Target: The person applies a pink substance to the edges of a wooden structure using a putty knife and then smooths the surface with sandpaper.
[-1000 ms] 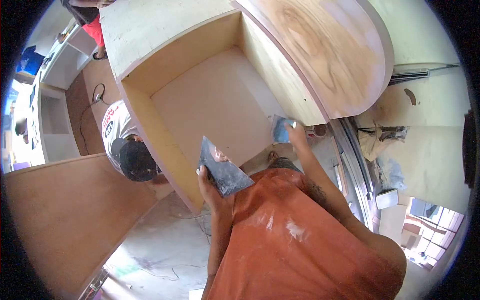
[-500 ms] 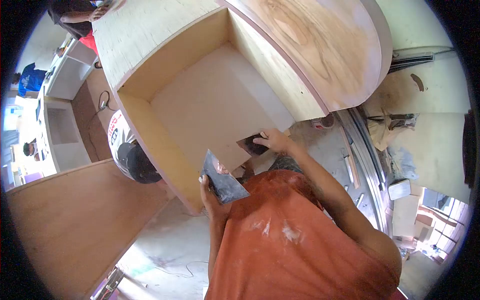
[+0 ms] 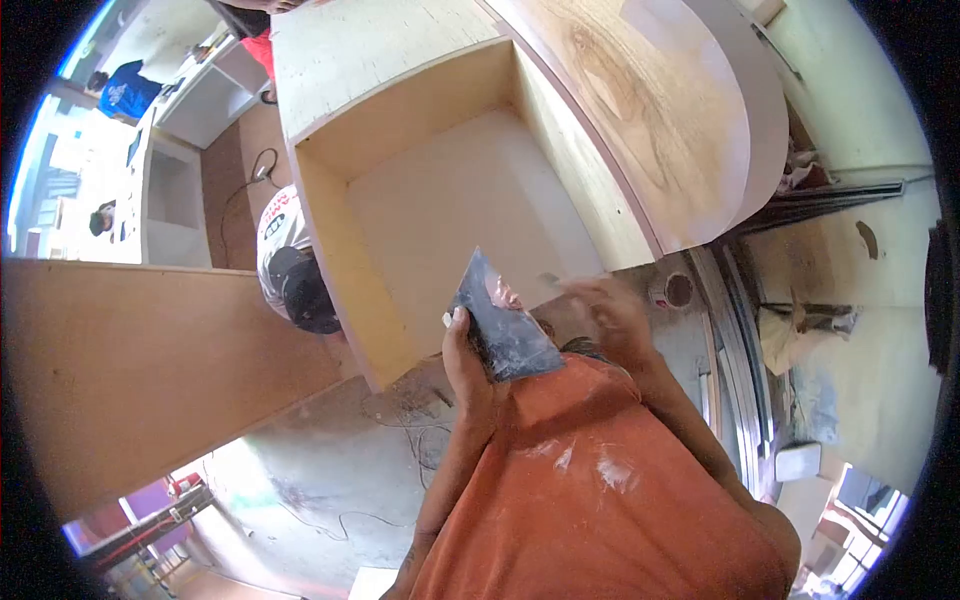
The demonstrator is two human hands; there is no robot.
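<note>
My left hand (image 3: 468,365) grips a dark grey flat plate (image 3: 508,335) by its left edge, the thumb along its side. A lump of pinkish paste (image 3: 505,292) sits on the plate's upper part. Just right of the plate, my right hand (image 3: 612,315) is smeared by motion, its fingers bent around a thin scraper (image 3: 552,284) that shows only faintly. Both hands are at the near side of an open wooden box-shaped cabinet (image 3: 365,270) with a pale inner panel.
A person in a dark cap (image 3: 300,290) crouches left of the cabinet, beside a large brown panel (image 3: 180,360). A rounded wooden top (image 3: 660,110) adjoins it on the right. A bucket (image 3: 676,290) and long metal strips (image 3: 735,350) lie right. Another person in blue (image 3: 128,92) is far left.
The view has shifted, so the cabinet appears further right. The plate has come nearer my right hand. My right hand has turned, and its scraper shows less of its face.
</note>
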